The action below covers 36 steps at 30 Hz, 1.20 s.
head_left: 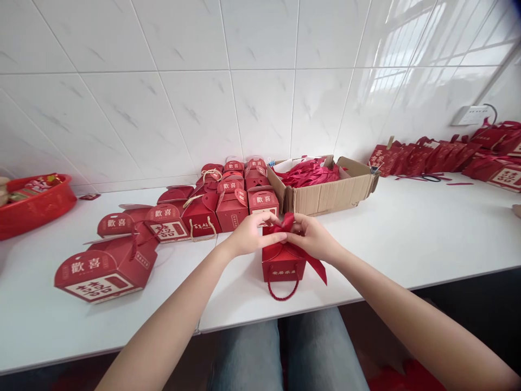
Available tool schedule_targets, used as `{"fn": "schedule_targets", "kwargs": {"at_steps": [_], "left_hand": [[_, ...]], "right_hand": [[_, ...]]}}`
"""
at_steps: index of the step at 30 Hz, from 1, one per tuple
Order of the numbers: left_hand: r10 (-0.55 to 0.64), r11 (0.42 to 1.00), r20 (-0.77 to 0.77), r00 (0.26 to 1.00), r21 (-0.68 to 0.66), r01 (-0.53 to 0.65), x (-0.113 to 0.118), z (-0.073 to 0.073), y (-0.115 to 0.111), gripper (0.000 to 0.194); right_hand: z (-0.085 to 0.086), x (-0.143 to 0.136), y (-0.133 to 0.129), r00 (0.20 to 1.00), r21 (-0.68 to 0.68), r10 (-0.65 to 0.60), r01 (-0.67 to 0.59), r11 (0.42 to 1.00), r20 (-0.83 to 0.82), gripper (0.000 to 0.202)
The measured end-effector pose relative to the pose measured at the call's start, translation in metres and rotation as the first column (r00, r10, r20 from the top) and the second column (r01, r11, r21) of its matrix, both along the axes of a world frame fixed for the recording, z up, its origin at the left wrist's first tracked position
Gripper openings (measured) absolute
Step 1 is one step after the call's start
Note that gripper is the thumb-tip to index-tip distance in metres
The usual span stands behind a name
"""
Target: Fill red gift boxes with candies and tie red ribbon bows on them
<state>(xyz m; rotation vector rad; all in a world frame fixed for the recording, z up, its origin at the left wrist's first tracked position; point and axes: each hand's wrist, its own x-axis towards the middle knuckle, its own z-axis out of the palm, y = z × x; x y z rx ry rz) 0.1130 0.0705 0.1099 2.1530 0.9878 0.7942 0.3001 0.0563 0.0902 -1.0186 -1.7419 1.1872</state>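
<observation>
A small red gift box stands on the white table in front of me, its dark red rope handle hanging down on the near side. On its top is a red ribbon, looped above the lid with one tail trailing to the right. My left hand pinches the ribbon from the left, fingers bent and thumb pointing right. From the other side my right hand pinches the same ribbon, its fingertips close to my left thumb. The fingers partly cover the knot area.
Behind the left hand stand several red boxes, with a larger one nearer on the left. A cardboard box holds loose ribbons. Red bags line the right wall; a red basin sits far left.
</observation>
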Motion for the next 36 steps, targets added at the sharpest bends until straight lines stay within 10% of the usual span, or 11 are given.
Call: {"fn": "schedule_targets", "kwargs": {"at_steps": [20, 28, 36], "left_hand": [[0.109, 0.984, 0.407, 0.907, -0.170, -0.042, 0.002, -0.046, 0.013, 0.028], [0.183, 0.980, 0.375, 0.909, -0.145, -0.137, 0.005, -0.043, 0.007, 0.025], [0.140, 0.990, 0.399, 0.906, -0.078, -0.119, 0.005, -0.043, 0.004, 0.020]], "right_hand": [[-0.012, 0.002, 0.001, 0.974, -0.019, -0.023, 0.019, 1.000, -0.226, 0.038], [-0.018, -0.005, -0.008, 0.969, 0.280, -0.247, 0.244, 0.928, -0.023, 0.018], [-0.014, -0.004, -0.012, 0.950, 0.483, -0.295, 0.210, 0.850, 0.105, 0.014]]}}
